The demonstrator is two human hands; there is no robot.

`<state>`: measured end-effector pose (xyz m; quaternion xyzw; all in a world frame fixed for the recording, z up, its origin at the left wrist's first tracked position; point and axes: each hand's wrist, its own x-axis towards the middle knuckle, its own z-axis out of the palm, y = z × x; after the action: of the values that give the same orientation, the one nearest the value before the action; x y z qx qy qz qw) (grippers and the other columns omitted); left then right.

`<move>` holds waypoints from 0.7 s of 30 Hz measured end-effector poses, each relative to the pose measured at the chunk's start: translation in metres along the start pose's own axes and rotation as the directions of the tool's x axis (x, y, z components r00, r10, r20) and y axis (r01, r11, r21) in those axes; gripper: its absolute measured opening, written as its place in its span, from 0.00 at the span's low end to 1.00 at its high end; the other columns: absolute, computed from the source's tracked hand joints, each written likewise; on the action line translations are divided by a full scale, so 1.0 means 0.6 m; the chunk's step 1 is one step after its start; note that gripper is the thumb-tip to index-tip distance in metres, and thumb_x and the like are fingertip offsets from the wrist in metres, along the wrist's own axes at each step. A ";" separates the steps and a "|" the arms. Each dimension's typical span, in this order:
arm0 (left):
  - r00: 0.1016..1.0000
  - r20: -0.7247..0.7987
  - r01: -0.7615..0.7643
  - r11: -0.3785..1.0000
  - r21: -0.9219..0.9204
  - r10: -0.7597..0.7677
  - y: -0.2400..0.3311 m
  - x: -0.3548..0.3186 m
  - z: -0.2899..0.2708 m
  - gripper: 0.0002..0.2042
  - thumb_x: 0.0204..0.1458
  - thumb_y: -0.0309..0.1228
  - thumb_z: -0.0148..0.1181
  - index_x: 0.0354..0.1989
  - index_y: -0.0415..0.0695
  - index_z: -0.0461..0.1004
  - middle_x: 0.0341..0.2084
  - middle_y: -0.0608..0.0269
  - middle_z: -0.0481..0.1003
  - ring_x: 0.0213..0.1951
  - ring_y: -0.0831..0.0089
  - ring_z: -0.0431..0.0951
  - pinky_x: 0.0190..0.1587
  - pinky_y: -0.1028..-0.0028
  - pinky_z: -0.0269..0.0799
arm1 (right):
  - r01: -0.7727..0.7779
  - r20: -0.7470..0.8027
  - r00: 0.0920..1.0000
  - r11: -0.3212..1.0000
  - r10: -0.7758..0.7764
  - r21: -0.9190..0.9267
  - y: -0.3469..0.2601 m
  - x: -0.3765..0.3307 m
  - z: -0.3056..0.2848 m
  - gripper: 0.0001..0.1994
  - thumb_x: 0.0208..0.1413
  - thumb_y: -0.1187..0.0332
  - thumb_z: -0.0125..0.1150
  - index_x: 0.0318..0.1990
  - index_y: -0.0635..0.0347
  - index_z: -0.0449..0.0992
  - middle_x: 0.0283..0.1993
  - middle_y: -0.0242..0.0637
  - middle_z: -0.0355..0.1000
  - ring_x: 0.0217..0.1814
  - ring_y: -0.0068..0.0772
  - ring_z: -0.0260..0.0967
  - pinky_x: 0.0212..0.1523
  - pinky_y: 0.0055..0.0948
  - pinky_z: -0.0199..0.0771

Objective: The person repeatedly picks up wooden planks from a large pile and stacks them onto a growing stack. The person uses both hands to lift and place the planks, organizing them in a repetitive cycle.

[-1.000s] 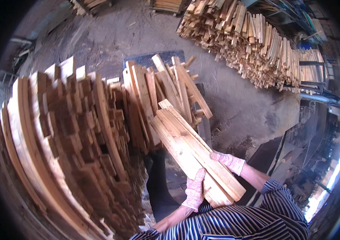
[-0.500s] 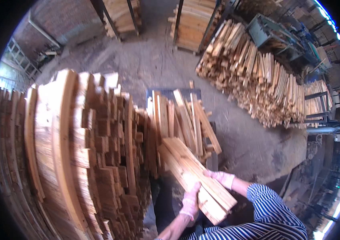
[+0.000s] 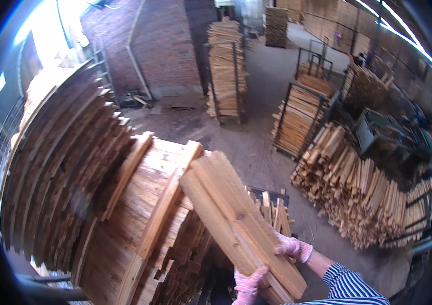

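A bundle of a few long, flat wooden boards (image 3: 231,208) is held slantwise in front of me, its far end over the edge of the tall stack of boards (image 3: 117,251) on my left. My left hand (image 3: 249,285), in a pink knit glove, is closed round the bundle's near left edge. On the opposite edge my right hand (image 3: 293,247), gloved alike, grips the boards with its fingers wrapped over. Two narrow wooden strips (image 3: 167,201) lie across the stack's top layer. Beyond the held bundle, shorter loose boards (image 3: 279,216) show partly, the rest hidden behind it.
Left of the near stack rises another tall layered wood stack (image 3: 63,178). A wide heap of wooden slats (image 3: 360,195) lies to the right beside a green metal bin (image 3: 378,134). Racks of stacked boards (image 3: 297,122) and a brick wall (image 3: 165,51) stand farther off.
The boards in my hands have been lifted from beside the loose pile up toward the left stack's top. The view has swung up and left, showing more of the far room.
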<state>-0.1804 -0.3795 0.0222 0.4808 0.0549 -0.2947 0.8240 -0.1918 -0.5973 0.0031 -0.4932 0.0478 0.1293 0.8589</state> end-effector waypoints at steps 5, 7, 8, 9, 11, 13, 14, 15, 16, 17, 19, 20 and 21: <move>0.932 -0.240 -0.267 0.962 0.051 0.271 0.154 -0.035 -0.075 0.27 0.56 0.35 0.71 0.61 0.36 0.69 0.47 0.59 0.78 0.51 0.70 0.78 0.54 0.67 0.77 | 0.095 0.274 0.961 0.968 -0.028 -0.234 -0.089 0.187 0.174 0.70 0.40 0.40 0.79 0.80 0.61 0.34 0.83 0.46 0.36 0.85 0.38 0.27 0.81 0.39 0.31; 0.924 -0.334 -0.189 0.982 0.029 0.188 0.225 -0.045 -0.087 0.26 0.59 0.38 0.68 0.60 0.35 0.71 0.48 0.59 0.79 0.51 0.72 0.79 0.55 0.69 0.76 | 0.105 0.360 0.932 0.976 -0.031 -0.188 -0.111 0.240 0.240 0.67 0.43 0.44 0.79 0.81 0.57 0.34 0.83 0.43 0.39 0.83 0.36 0.35 0.80 0.38 0.35; 0.912 -0.362 -0.214 0.977 -0.020 0.193 0.245 -0.041 -0.098 0.26 0.59 0.39 0.69 0.60 0.35 0.71 0.50 0.58 0.79 0.51 0.71 0.79 0.56 0.68 0.76 | 0.065 0.354 0.935 0.983 0.000 -0.173 -0.113 0.262 0.262 0.64 0.44 0.46 0.79 0.80 0.58 0.37 0.81 0.43 0.44 0.82 0.36 0.41 0.79 0.37 0.42; 0.894 -0.393 -0.256 0.965 -0.058 0.213 0.268 -0.037 -0.121 0.27 0.59 0.40 0.69 0.61 0.35 0.71 0.51 0.57 0.79 0.52 0.70 0.79 0.56 0.68 0.76 | 0.031 0.361 0.932 0.987 0.027 -0.156 -0.114 0.291 0.292 0.62 0.46 0.48 0.78 0.80 0.59 0.40 0.80 0.43 0.49 0.80 0.36 0.46 0.78 0.36 0.49; 0.836 -0.485 -0.331 0.941 -0.074 0.256 0.319 -0.027 -0.163 0.28 0.59 0.41 0.69 0.61 0.35 0.71 0.53 0.56 0.78 0.52 0.70 0.78 0.57 0.67 0.76 | 0.009 0.416 0.908 0.989 0.055 -0.150 -0.118 0.351 0.360 0.56 0.50 0.50 0.76 0.79 0.61 0.45 0.76 0.42 0.57 0.75 0.34 0.56 0.73 0.34 0.60; 0.790 -0.548 -0.322 0.947 0.012 0.275 0.373 -0.007 -0.247 0.27 0.59 0.41 0.69 0.62 0.38 0.71 0.55 0.55 0.77 0.53 0.68 0.78 0.58 0.65 0.76 | -0.074 0.430 0.886 0.968 0.174 -0.238 -0.119 0.432 0.436 0.63 0.50 0.48 0.77 0.79 0.66 0.33 0.74 0.51 0.57 0.72 0.36 0.60 0.70 0.32 0.64; 0.767 -0.593 -0.277 0.960 0.037 0.244 0.414 -0.003 -0.266 0.27 0.60 0.41 0.68 0.63 0.40 0.70 0.56 0.54 0.76 0.54 0.67 0.78 0.59 0.64 0.77 | -0.018 0.399 0.902 0.937 0.166 -0.349 -0.111 0.468 0.470 0.62 0.51 0.44 0.75 0.79 0.66 0.35 0.75 0.53 0.57 0.72 0.38 0.60 0.70 0.33 0.63; 0.741 -0.657 -0.161 0.987 0.023 0.136 0.480 -0.001 -0.243 0.28 0.60 0.41 0.68 0.65 0.41 0.69 0.58 0.52 0.76 0.56 0.63 0.77 0.60 0.62 0.77 | 0.043 0.349 0.927 0.886 0.137 -0.461 -0.111 0.504 0.487 0.61 0.52 0.41 0.72 0.79 0.66 0.37 0.75 0.55 0.57 0.73 0.39 0.60 0.71 0.34 0.62; 0.709 -0.663 -0.254 0.964 0.077 0.240 0.483 0.016 -0.330 0.31 0.59 0.43 0.68 0.67 0.40 0.66 0.58 0.50 0.75 0.57 0.59 0.76 0.60 0.60 0.78 | 0.134 0.348 0.930 0.772 0.118 -0.621 -0.092 0.551 0.538 0.59 0.53 0.37 0.67 0.79 0.65 0.40 0.75 0.58 0.55 0.74 0.42 0.59 0.72 0.34 0.61; 0.698 -0.697 -0.250 0.968 -0.022 0.164 0.504 0.019 -0.325 0.36 0.59 0.45 0.68 0.69 0.37 0.62 0.61 0.46 0.71 0.61 0.54 0.72 0.60 0.58 0.78 | 0.190 0.302 0.949 0.607 0.087 -0.772 -0.073 0.592 0.539 0.57 0.54 0.33 0.62 0.79 0.64 0.43 0.76 0.60 0.54 0.75 0.44 0.59 0.73 0.35 0.60; 0.688 -0.707 -0.213 0.977 0.017 0.162 0.518 -0.026 -0.404 0.44 0.55 0.49 0.71 0.71 0.31 0.56 0.69 0.40 0.61 0.70 0.50 0.62 0.64 0.55 0.73 | 0.070 0.086 0.981 0.096 0.176 -0.993 -0.022 0.576 0.631 0.52 0.56 0.30 0.55 0.78 0.57 0.50 0.78 0.66 0.46 0.80 0.64 0.48 0.76 0.55 0.51; 0.717 -0.662 -0.208 0.974 0.093 0.217 0.517 -0.037 -0.451 0.46 0.54 0.51 0.72 0.71 0.32 0.57 0.70 0.39 0.59 0.70 0.50 0.61 0.65 0.56 0.71 | 0.111 0.109 0.991 -0.012 0.080 -0.994 -0.004 0.581 0.634 0.51 0.56 0.30 0.56 0.77 0.56 0.52 0.78 0.67 0.46 0.80 0.68 0.45 0.76 0.59 0.48; 0.740 -0.620 -0.198 0.966 0.169 0.260 0.512 -0.056 -0.494 0.48 0.52 0.53 0.72 0.72 0.32 0.58 0.70 0.39 0.58 0.71 0.49 0.60 0.67 0.57 0.69 | 0.141 0.142 0.990 -0.118 -0.002 -0.983 0.023 0.587 0.635 0.50 0.55 0.31 0.56 0.77 0.55 0.53 0.78 0.68 0.46 0.80 0.71 0.42 0.76 0.64 0.45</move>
<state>0.0147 -0.0089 0.1108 0.5923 0.2579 -0.0128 0.7632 0.1258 -0.2015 0.1115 -0.9638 -0.1312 0.0980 0.2105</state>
